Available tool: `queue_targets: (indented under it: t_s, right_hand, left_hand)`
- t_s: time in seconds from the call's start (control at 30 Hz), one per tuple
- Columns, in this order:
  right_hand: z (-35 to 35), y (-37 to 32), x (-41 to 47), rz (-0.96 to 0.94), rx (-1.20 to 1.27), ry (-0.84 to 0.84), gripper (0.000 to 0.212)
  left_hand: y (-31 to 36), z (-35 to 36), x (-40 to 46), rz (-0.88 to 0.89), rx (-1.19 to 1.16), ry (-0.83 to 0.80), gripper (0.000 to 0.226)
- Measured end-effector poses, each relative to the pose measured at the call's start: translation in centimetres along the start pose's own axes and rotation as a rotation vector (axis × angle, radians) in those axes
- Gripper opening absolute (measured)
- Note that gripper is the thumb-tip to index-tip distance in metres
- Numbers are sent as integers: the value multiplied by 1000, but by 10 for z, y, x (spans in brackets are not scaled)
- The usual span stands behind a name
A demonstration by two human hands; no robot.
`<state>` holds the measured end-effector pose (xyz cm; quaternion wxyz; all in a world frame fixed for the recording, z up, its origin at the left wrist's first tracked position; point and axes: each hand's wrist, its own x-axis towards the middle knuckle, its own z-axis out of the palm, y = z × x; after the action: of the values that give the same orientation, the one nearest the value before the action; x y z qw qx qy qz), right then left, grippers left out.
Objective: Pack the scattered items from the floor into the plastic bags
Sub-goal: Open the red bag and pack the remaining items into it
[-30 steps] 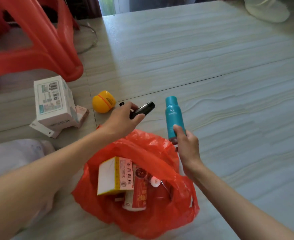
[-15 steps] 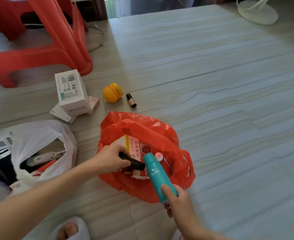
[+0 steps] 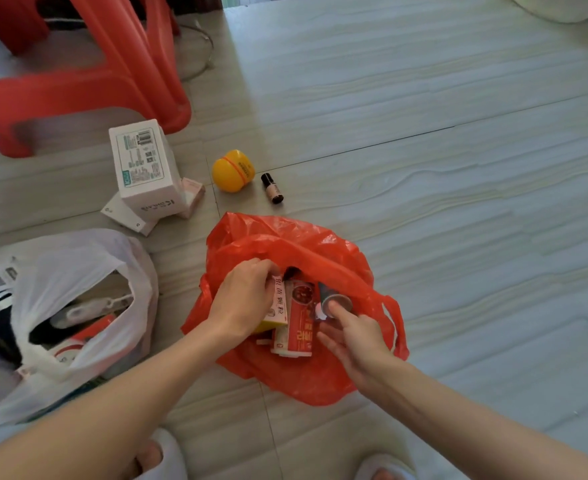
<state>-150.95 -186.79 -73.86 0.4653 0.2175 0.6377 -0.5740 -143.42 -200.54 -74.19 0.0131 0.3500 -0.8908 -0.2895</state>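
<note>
Both hands in the red bag: left hand curled (grip hidden), right hand fingering the teal bottle.

two bare forearms, no sleeves, left hand, right hand, pale open-toed slippers

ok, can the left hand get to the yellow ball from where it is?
Probably yes. The left hand is down in the red bag, apparently gripping a dark item. The yellow ball lies on open floor beyond the bag, with nothing between except the bag's rim.
</note>
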Motion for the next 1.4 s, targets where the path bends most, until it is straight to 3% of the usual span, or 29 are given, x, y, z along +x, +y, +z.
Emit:
queue_targets:
  t_s: [0.17, 0.27, 0.4, 0.53, 0.63, 0.83, 1.03, 1.23, 1.4]
  right_hand:
    - [11, -6, -19, 57, -267, -181, 19]
    - [32, -24, -24, -177, -462, -231, 17]
    - [79, -63, -7, -571, -676, -199, 31]
    - [115, -97, 34, -758, -873, -50, 33]
    - [129, -110, 75, -757, -1061, 8, 38]
    - [149, -119, 153, -706, -1244, 58, 46]
    - [169, -110, 195, -670, -1225, 84, 38]
    - [167, -108, 199, -613, -1272, 49, 31]
    - [147, -118, 175, -615, -1083, 54, 27]
  left_hand:
    - [-9, -22, -2, 81, -4, -28, 20]
    - [-12, -40, 2, 95, 7, 5, 20]
    - [-25, -63, 22, 15, -1, 96, 23]
    - [-49, -70, 61, -146, 145, -63, 41]
    - [-64, -61, 104, -186, 194, -104, 46]
    - [-71, -34, 176, -153, 162, 0, 56]
    - [-84, -14, 207, -70, 277, 3, 69]
    - [-83, -12, 208, -148, 61, 47, 66]
    - [-70, -17, 191, -217, 6, -1, 69]
